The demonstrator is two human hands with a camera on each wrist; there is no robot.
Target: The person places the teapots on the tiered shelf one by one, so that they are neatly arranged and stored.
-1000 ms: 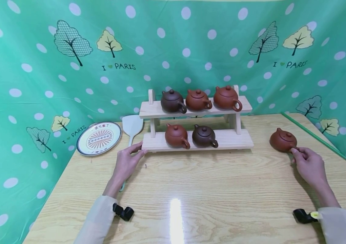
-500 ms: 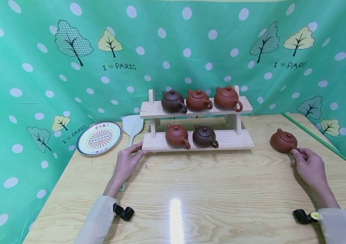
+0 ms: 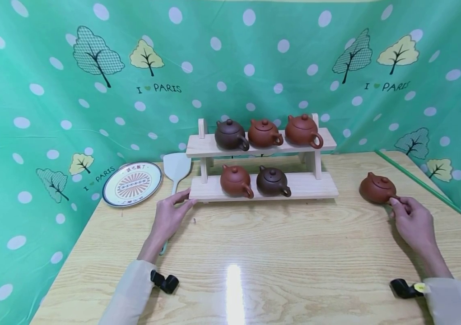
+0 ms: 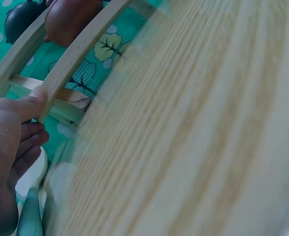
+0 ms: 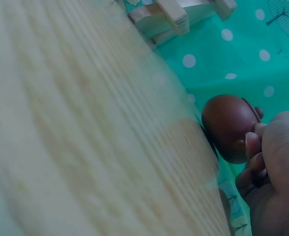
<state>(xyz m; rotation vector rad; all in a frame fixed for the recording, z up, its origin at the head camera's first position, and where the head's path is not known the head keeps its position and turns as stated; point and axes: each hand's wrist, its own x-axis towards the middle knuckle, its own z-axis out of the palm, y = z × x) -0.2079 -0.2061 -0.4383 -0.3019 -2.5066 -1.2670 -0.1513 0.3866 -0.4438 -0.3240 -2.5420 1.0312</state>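
Observation:
My left hand [image 3: 170,220] pinches the left end of the lower board of a two-tier wooden shelf [image 3: 311,186]. In the left wrist view its thumb lies on the board's edge, with the other fingers curled below. Over at the right, my right hand [image 3: 413,222] pinches the handle of a reddish-brown clay teapot [image 3: 376,188], whose spout points away to the back left. On the upper board stand a dark teapot [image 3: 229,135] and two reddish-brown ones. The lower board bears a reddish-brown teapot [image 3: 234,181] and a dark brown teapot [image 3: 272,181].
Left of the shelf lie a patterned plate [image 3: 132,184] and a pale spatula [image 3: 177,166], its handle partly behind my left hand. A green stick [image 3: 419,181] lies along the table's right edge. Green dotted cloth [image 3: 246,58] hangs behind the wooden table [image 3: 287,253].

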